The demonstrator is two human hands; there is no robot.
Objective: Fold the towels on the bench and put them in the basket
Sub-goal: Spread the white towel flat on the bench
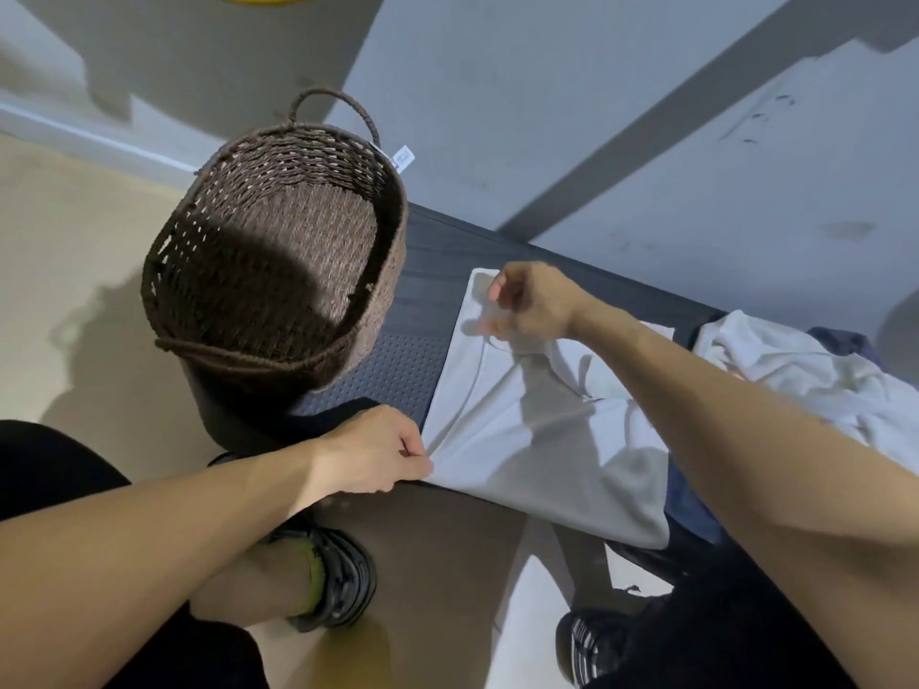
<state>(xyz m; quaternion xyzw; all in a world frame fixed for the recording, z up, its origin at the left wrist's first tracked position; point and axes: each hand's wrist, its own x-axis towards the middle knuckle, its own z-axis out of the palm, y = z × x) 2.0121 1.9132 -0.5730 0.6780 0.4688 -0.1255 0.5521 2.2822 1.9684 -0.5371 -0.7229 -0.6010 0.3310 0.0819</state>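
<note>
Left hand [370, 452] pinching towel [522, 430] edge, right hand [529, 303] too

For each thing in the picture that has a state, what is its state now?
Basket: upright on the bench, nothing inside.
White towel: spread on the bench, not yet folded.
Towel pile: crumpled, waiting at the right.
Left hand: pinches the towel's near corner.
Right hand: pinches the towel's far edge.
</note>
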